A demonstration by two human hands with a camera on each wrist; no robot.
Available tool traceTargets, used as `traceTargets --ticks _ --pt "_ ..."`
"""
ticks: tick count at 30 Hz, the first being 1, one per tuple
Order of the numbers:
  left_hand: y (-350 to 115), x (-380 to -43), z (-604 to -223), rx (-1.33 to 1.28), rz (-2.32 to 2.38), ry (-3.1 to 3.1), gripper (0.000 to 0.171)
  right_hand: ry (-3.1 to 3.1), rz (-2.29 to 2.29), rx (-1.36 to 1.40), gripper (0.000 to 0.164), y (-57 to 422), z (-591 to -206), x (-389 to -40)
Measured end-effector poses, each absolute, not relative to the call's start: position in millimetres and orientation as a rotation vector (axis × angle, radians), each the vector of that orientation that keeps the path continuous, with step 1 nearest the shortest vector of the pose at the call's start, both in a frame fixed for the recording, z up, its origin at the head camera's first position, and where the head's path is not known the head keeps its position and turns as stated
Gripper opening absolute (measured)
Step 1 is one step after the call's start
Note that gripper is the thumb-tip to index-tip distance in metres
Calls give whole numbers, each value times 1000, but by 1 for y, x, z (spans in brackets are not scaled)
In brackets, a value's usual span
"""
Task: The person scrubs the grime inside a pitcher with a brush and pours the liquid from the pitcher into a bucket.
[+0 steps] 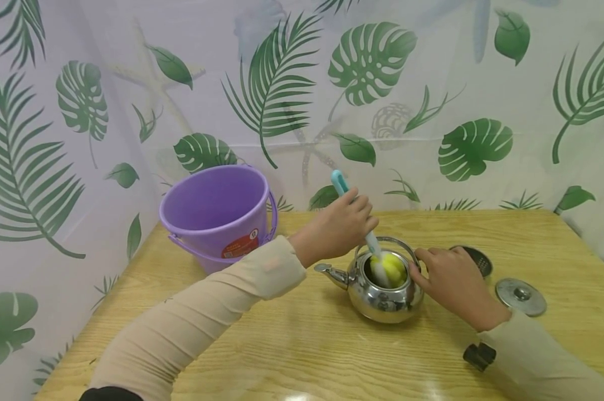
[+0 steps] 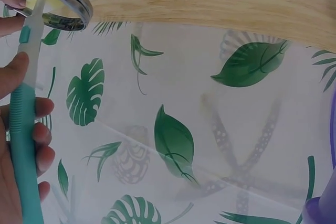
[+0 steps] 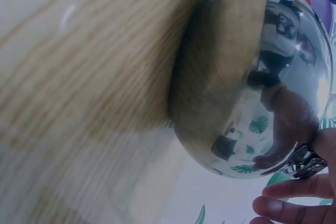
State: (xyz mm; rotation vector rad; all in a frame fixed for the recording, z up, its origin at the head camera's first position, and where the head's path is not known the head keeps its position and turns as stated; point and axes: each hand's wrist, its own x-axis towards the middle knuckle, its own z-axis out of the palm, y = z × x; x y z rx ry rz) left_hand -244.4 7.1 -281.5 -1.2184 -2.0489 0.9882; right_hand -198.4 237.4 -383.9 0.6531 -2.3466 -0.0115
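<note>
A shiny metal kettle [image 1: 384, 307] stands upright on the wooden table, lidless, with its spout pointing left and its hoop handle raised. My left hand [image 1: 338, 225] grips the teal and white handle of a cleaning brush [image 1: 339, 181], tilted down through the kettle's opening. The brush's yellow head [image 1: 393, 269] is inside, its lower part hidden by the rim. In the left wrist view, fingers curl round the brush handle [image 2: 23, 145]. At the kettle's right side, my right hand [image 1: 454, 284] holds it by the handle's base, thumb against the body [image 3: 226, 87].
A purple bucket [image 1: 206, 240] with a red label stands at the back left. Right of the kettle lie a round metal lid [image 1: 521, 297] and a dark perforated strainer [image 1: 477, 259], partly behind my right hand. Leaf-printed sheeting [image 1: 282, 184] hangs behind the table [image 1: 282, 345].
</note>
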Motion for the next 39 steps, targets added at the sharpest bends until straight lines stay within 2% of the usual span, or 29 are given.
traceTargets --ticks 9,23,39 --pt "5 -250 -286 -1265 930 -2026 43 -2361 -20 639 18 236 -383 -198" --pt "7 -252 -277 -1441 806 -2061 38 -2389 -26 614 23 236 -384 -198" --pt "32 -244 -251 -1551 1114 -2014 43 -2406 -38 609 21 237 -384 -198"
